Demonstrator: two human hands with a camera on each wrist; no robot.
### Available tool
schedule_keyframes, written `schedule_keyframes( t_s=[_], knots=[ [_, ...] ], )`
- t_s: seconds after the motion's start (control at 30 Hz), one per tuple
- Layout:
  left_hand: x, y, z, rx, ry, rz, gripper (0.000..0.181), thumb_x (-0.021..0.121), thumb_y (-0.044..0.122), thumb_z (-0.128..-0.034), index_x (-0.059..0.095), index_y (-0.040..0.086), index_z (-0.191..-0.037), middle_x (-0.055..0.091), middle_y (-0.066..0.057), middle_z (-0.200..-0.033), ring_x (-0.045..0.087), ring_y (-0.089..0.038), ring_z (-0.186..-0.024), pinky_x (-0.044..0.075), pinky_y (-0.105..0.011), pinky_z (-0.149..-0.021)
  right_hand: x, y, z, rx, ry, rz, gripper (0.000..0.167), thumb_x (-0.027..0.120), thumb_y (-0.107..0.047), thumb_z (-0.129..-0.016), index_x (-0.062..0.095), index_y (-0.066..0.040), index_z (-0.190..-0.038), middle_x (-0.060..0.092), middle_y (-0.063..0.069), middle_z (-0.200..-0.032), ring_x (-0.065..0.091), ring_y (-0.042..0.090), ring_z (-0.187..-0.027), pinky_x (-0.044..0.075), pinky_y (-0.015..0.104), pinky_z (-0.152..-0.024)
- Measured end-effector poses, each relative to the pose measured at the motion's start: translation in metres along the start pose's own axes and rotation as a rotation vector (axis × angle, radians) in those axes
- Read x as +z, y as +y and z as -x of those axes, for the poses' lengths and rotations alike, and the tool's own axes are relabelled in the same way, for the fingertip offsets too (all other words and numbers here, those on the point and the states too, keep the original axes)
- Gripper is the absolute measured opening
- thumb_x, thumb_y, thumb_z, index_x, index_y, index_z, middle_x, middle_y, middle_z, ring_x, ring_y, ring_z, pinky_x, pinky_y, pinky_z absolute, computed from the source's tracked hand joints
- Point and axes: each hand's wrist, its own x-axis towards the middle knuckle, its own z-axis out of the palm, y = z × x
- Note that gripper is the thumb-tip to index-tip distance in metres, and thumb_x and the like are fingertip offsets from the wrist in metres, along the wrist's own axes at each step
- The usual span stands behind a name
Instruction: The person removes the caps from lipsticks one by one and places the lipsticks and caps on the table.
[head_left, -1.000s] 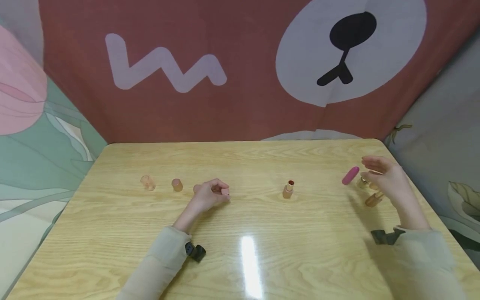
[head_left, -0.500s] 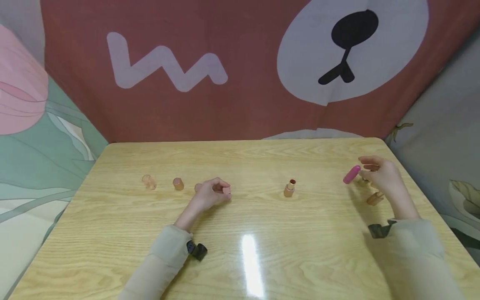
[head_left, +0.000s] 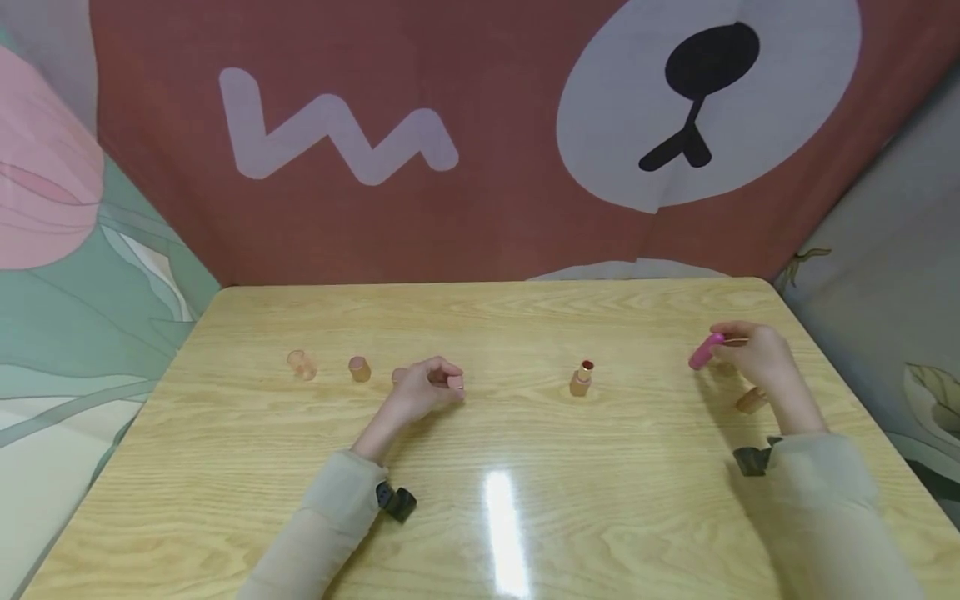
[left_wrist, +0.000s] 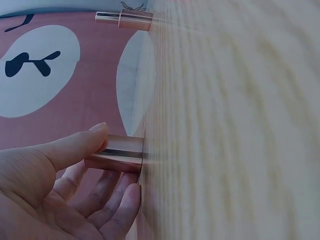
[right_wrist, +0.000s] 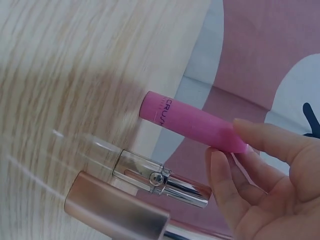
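My left hand [head_left: 420, 390] holds a rose-gold lipstick cap [left_wrist: 117, 152] between thumb and fingers; it stands on the table. At the right, my right hand [head_left: 757, 354] pinches the rounded top of a pink lipstick tube [right_wrist: 190, 122] marked "CRUSH". The tube stands upright on the tabletop. Close beside it, in the right wrist view, are an uncapped lipstick with a clear base [right_wrist: 140, 170] and a larger rose-gold lipstick [right_wrist: 120, 207]. Between the hands stands an uncapped rose-gold lipstick [head_left: 579, 383] with a dark red tip.
Left of my left hand are a clear peach-tinted cap [head_left: 302, 365], a rose-gold cap [head_left: 359, 369] and another small cap [head_left: 399, 375], partly hidden by the hand. The wooden table [head_left: 570, 500] meets a red printed cloth [head_left: 495, 208] at its far edge.
My right hand has moved left and its fingers have closed on the top of the pink lipstick tube. The left hand keeps its hold on the cap.
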Motion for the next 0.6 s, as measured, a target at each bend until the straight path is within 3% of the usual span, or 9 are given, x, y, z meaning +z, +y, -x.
schedule_keyframes(
  t_s=[0.13,0.27,0.37,0.4,0.57,0.6],
  knots=[
    [0.0006,0.0005,0.0009,-0.015,0.002,-0.001,0.019,0.07,0.005,-0.0849,0.065,0.003,-0.103,0.065,-0.01,-0.097,0.058,-0.017,-0.09,0.045,-0.02,-0.073,0.003,-0.0021,-0.0011,0.029,-0.015,-0.01,0.049,0.052,-0.016,-0.096,0.038,0.005,-0.138,0.041,0.038,-0.135,0.04,0.054,-0.121,0.056,0.054,-0.054],
    [0.0012,0.0012,0.0011,-0.014,-0.003,-0.005,0.02,0.07,0.005,-0.0851,0.064,0.003,-0.104,0.065,-0.01,-0.098,0.059,-0.017,-0.091,0.046,-0.021,-0.074,0.0061,-0.0022,-0.0032,-0.033,0.054,0.103,0.041,0.055,-0.013,-0.095,0.046,0.006,-0.13,0.05,0.037,-0.127,0.049,0.052,-0.113,0.055,0.057,-0.073],
    [0.0017,0.001,0.0006,-0.015,-0.007,-0.002,0.02,0.07,0.005,-0.085,0.064,0.003,-0.104,0.065,-0.01,-0.098,0.059,-0.017,-0.092,0.046,-0.02,-0.074,0.0065,-0.0025,-0.0016,-0.057,0.092,0.128,0.038,0.055,-0.014,-0.095,0.048,0.007,-0.127,0.052,0.035,-0.125,0.052,0.051,-0.11,0.052,0.059,-0.08],
    [0.0017,0.0005,0.0002,-0.016,-0.011,-0.001,0.021,0.07,0.005,-0.0852,0.064,0.003,-0.105,0.065,-0.01,-0.099,0.059,-0.017,-0.093,0.046,-0.02,-0.074,0.0063,-0.0032,-0.0006,-0.05,0.088,0.108,0.04,0.054,-0.015,-0.096,0.047,0.006,-0.129,0.05,0.035,-0.128,0.051,0.052,-0.111,0.054,0.059,-0.075],
    [0.0015,-0.0006,-0.0018,-0.021,-0.017,-0.007,0.021,0.07,0.006,-0.0858,0.063,0.003,-0.105,0.065,-0.01,-0.099,0.06,-0.018,-0.093,0.047,-0.019,-0.074,0.0063,-0.0091,0.0035,-0.051,0.095,-0.004,0.052,0.054,-0.025,-0.097,0.04,0.004,-0.138,0.046,0.031,-0.136,0.046,0.05,-0.121,0.05,0.065,-0.082],
    [0.0011,-0.0003,-0.002,-0.018,-0.02,-0.009,0.021,0.069,0.006,-0.0861,0.063,0.002,-0.106,0.065,-0.01,-0.099,0.06,-0.018,-0.094,0.047,-0.019,-0.074,0.0063,-0.0105,0.0042,-0.042,0.088,-0.046,0.055,0.055,-0.028,-0.097,0.038,0.003,-0.14,0.048,0.025,-0.137,0.045,0.049,-0.123,0.048,0.067,-0.082]
  ],
)
